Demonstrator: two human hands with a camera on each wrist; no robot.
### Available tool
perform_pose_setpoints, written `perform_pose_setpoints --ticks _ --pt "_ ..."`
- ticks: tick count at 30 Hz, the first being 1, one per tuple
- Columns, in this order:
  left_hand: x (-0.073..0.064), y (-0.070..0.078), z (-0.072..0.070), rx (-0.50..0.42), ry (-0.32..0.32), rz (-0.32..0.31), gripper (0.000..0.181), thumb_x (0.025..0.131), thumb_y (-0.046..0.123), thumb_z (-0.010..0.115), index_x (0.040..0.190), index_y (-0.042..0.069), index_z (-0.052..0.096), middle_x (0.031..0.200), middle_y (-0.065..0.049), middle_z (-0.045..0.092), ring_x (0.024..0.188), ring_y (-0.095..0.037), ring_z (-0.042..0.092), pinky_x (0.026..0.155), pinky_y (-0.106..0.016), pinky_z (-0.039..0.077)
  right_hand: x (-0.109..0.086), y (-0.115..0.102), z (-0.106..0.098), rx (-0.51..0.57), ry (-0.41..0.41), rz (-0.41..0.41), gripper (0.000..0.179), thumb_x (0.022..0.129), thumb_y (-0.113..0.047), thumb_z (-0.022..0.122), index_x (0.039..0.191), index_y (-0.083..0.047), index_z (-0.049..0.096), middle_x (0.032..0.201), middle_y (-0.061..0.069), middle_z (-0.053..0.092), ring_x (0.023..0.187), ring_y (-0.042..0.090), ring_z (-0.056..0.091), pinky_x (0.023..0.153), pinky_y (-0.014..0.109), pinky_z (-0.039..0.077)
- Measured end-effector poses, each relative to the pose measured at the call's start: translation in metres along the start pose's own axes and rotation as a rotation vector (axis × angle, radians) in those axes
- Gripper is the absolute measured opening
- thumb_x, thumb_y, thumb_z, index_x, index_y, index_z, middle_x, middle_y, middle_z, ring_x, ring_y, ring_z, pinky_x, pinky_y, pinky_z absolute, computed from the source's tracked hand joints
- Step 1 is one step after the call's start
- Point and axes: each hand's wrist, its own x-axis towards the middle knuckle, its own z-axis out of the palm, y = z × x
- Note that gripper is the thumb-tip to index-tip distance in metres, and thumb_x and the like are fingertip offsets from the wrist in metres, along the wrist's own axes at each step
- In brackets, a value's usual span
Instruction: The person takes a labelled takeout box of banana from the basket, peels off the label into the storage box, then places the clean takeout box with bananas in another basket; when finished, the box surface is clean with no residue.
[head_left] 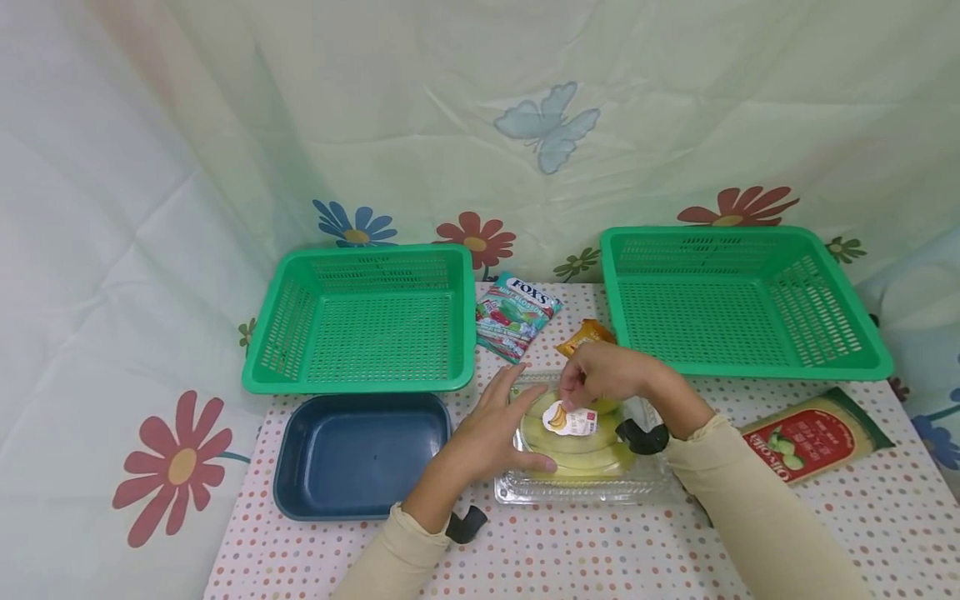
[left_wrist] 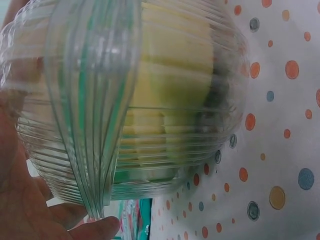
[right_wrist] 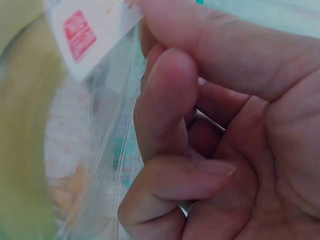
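A clear plastic clamshell container (head_left: 592, 493) lies on the dotted tablecloth, with yellow-green fruit, seemingly bananas (head_left: 581, 460), inside. On its lid is a white sticker label (head_left: 568, 420) with a banana picture. My left hand (head_left: 483, 437) rests on the container's left side with fingers spread; the left wrist view shows the ribbed container (left_wrist: 165, 165) and fingertips at its rim. From above, my right hand (head_left: 611, 375) pinches the label between thumb and forefinger. In the right wrist view, the label's red-stamped corner (right_wrist: 80, 35) stands out beside the thumb, its other fingers curled.
Two green baskets stand at the back, left (head_left: 360, 388) and right (head_left: 750, 370). A blue tray (head_left: 360, 458) sits front left. Between the baskets lie a FOX'S candy bag (head_left: 517, 317) and an orange packet (head_left: 587, 335). A red-and-green packet (head_left: 817, 437) lies at right.
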Motion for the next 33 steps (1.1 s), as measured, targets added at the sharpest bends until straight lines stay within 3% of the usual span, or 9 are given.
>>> perform_pose_setpoints --ticks 11,17,20,27,33 --pt "-0.001 0.002 -0.002 -0.019 0.003 0.001 0.103 0.074 0.061 0.084 0.160 0.036 0.033 0.173 0.008 -0.006 0.161 -0.025 -0.004 0.115 -0.063 0.038 -0.006 0.013 -0.001 0.109 0.032 -0.046 0.013 0.091 -0.021 0.077 0.085 -0.010 0.074 0.071 -0.004 0.057 0.067 0.012 0.049 0.060 0.025 0.043" --pt "-0.005 0.003 -0.004 -0.007 0.025 0.035 0.100 0.076 0.062 0.080 0.160 0.034 0.034 0.172 0.010 -0.012 0.160 -0.026 -0.010 0.115 -0.065 0.037 -0.017 0.018 0.002 0.205 0.052 -0.110 0.015 0.095 -0.023 0.073 0.092 -0.008 0.070 0.077 0.001 0.057 0.071 0.015 0.051 0.064 0.027 0.046" --pt "-0.008 0.002 -0.007 -0.002 0.049 0.066 0.093 0.081 0.063 0.075 0.159 0.032 0.036 0.172 0.011 -0.010 0.160 -0.026 -0.007 0.115 -0.063 0.037 -0.019 0.016 0.005 0.212 0.059 -0.152 0.015 0.098 -0.022 0.070 0.094 -0.008 0.068 0.079 0.002 0.057 0.072 0.015 0.052 0.065 0.028 0.046" --pt "-0.020 -0.002 -0.023 -0.037 0.140 0.139 0.064 0.097 0.051 0.065 0.151 0.020 0.052 0.170 0.001 0.023 0.157 -0.026 0.026 0.117 -0.052 0.041 -0.016 0.003 0.012 0.214 0.103 -0.217 0.013 0.104 -0.021 0.060 0.100 -0.009 0.060 0.084 0.003 0.053 0.077 0.017 0.051 0.068 0.027 0.044" --pt "-0.040 -0.009 -0.040 -0.140 0.271 0.196 0.046 0.102 0.034 0.064 0.142 0.011 0.061 0.152 -0.008 0.052 0.142 -0.026 0.050 0.112 -0.048 0.047 -0.007 -0.014 0.017 0.297 0.058 -0.257 0.015 0.107 -0.019 0.054 0.101 -0.005 0.053 0.075 0.002 0.047 0.067 0.016 0.046 0.062 0.027 0.040"
